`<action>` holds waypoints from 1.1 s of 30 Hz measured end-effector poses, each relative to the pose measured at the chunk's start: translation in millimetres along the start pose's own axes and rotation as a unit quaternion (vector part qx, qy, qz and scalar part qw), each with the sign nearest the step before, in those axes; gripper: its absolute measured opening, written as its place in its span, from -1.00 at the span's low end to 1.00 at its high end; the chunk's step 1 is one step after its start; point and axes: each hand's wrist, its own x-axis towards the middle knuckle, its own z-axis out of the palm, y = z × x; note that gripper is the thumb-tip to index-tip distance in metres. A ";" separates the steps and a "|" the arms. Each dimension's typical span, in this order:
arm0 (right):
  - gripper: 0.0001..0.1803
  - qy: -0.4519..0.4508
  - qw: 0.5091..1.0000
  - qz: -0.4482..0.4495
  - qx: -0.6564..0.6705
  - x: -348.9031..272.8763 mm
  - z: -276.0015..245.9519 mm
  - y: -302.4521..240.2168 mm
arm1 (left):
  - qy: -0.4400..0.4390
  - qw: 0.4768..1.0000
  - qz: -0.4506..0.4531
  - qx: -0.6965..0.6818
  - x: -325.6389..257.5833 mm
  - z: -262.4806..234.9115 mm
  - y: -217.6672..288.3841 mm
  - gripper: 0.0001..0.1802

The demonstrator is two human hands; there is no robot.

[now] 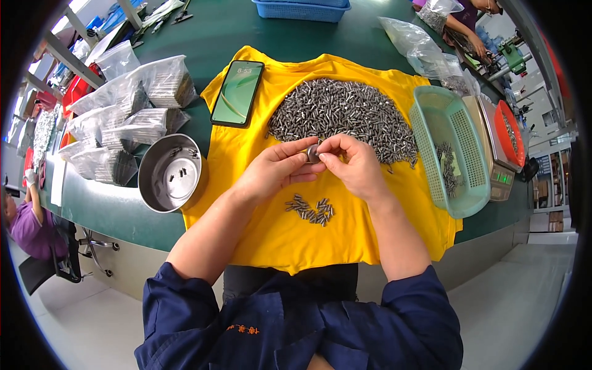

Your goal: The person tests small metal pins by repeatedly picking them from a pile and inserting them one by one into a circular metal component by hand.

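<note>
Over a yellow shirt-shaped cloth (246, 246) my two hands meet at a small round dark metal piece (313, 154). My left hand (276, 168) pinches it from one side, thumb against fingers. My right hand (356, 168) is closed at its other side, thumb and forefinger touching it. Whether a small pin is also between the fingers I cannot tell. Just beyond my hands lies a wide heap of small grey metal pins (345, 111). A small group of pins (310, 211) rests on the cloth nearer to me, between my forearms.
A phone (237, 92) lies on the cloth. To the left stand a metal bowl (147, 176) with a few pins and several plastic bags (151, 123) of rods. On the right are a green basket (472, 161), a scale (501, 190) and a red tray (517, 154). Other people work nearby.
</note>
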 end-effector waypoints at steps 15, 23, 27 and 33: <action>-0.93 0.020 0.996 -0.027 -0.079 0.2 -1.2 -16.9 | 0.044 0.998 0.022 0.049 0.9 -2.6 0.3 -0.64; -0.92 0.047 0.971 -0.128 -0.197 -3.3 6.8 -16.2 | 0.056 0.991 0.036 0.118 2.3 -3.2 -2.1 -0.62; -0.93 0.034 0.975 -0.118 -0.187 -4.2 2.3 -20.0 | 0.043 0.991 0.044 0.120 0.6 -3.3 -1.0 -0.63; -0.87 -0.068 0.993 0.083 -0.055 -3.8 -16.0 -27.6 | 0.013 0.989 -0.017 0.146 -0.9 2.4 0.2 -0.64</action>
